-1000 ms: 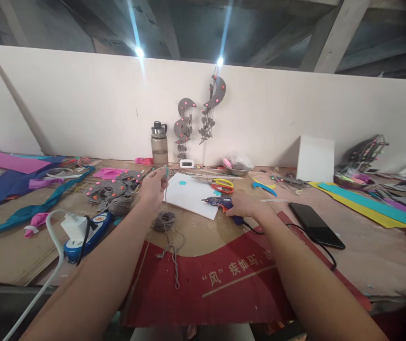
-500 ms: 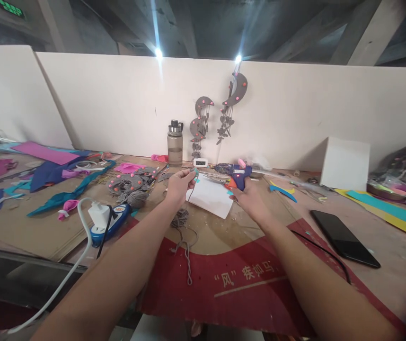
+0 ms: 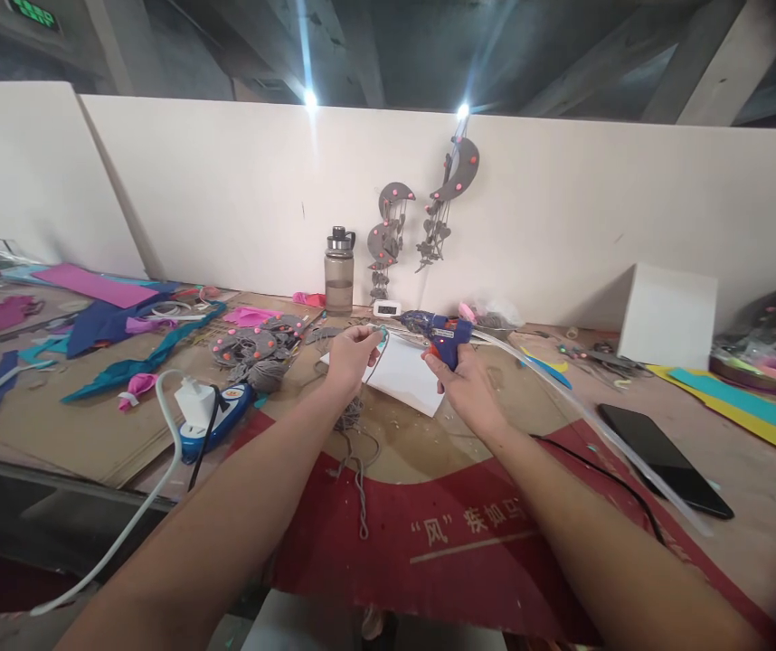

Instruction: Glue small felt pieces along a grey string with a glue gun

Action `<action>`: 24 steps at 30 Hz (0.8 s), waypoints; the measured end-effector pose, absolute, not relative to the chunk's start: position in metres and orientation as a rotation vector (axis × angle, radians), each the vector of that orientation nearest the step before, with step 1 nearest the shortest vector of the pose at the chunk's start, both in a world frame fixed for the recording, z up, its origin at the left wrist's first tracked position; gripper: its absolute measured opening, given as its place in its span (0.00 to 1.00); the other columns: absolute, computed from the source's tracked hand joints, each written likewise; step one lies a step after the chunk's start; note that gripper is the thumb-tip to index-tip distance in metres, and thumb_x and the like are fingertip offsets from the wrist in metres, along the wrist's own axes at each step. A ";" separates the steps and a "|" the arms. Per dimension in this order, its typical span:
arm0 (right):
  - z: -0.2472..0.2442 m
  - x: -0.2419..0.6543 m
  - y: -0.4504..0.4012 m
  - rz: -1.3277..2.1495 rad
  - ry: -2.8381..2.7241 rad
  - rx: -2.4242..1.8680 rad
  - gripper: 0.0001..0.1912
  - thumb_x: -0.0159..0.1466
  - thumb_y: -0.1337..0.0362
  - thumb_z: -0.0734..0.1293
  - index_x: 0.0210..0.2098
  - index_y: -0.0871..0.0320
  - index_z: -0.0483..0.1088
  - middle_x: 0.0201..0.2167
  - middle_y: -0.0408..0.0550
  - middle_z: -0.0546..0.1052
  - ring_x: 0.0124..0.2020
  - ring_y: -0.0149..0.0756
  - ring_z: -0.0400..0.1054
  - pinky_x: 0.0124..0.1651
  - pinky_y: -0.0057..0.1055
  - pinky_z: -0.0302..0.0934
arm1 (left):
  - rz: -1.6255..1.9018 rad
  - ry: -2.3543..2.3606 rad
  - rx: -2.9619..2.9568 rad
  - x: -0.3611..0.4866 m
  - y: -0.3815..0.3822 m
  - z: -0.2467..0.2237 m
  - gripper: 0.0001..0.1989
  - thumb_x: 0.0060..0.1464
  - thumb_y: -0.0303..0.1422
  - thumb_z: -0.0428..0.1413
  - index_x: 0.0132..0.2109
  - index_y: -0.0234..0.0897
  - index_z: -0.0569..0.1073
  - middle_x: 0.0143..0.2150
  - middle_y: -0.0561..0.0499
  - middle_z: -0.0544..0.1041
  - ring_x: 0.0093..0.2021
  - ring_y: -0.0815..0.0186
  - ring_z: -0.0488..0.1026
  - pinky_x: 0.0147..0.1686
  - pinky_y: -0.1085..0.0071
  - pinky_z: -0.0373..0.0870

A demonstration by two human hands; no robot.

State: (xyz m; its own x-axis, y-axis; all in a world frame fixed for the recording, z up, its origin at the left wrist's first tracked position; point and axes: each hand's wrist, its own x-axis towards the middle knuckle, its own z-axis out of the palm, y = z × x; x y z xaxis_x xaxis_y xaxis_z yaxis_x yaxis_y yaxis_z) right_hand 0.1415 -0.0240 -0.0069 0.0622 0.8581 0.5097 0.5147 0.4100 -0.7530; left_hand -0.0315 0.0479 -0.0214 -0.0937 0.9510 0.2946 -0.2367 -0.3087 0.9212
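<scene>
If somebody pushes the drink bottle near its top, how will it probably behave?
The bottle would probably tip rather than slide, since it stands tall and narrow. The liquid in its lower part should steady it a little and give it some weight. Its smooth, round body would likely roll if it fell on its side.

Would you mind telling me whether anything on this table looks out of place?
The gray yarn looks untidy: loosely tangled, with a twisted length trailing over the red cardboard. Pale specks lie scattered nearby.

Single head-worn view, facing forward, downward
</scene>
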 end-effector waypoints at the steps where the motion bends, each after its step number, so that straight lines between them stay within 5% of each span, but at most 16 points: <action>1: -0.006 0.141 -0.025 0.371 -1.614 -1.273 0.18 0.60 0.52 0.61 0.44 0.56 0.65 0.36 0.49 0.73 0.31 0.36 0.65 0.36 0.37 0.62 | 1.584 0.918 1.202 -0.032 0.047 -0.020 0.11 0.41 0.35 0.61 0.26 0.33 0.68 0.17 0.57 0.64 0.17 0.77 0.58 0.16 0.78 0.51; 9: 0.000 0.137 -0.031 0.288 -1.725 -1.312 0.16 0.61 0.57 0.60 0.45 0.58 0.65 0.39 0.53 0.72 0.40 0.43 0.65 0.45 0.42 0.59 | 1.570 1.016 1.218 -0.032 0.042 -0.016 0.10 0.42 0.35 0.60 0.26 0.33 0.68 0.17 0.57 0.62 0.18 0.77 0.57 0.16 0.79 0.50; 24: -0.004 0.136 -0.029 0.226 -1.739 -1.329 0.17 0.61 0.59 0.60 0.47 0.59 0.65 0.42 0.55 0.73 0.42 0.46 0.66 0.46 0.43 0.59 | 1.593 0.970 1.260 -0.029 0.043 -0.020 0.10 0.42 0.36 0.60 0.27 0.34 0.69 0.18 0.57 0.63 0.18 0.77 0.58 0.16 0.78 0.49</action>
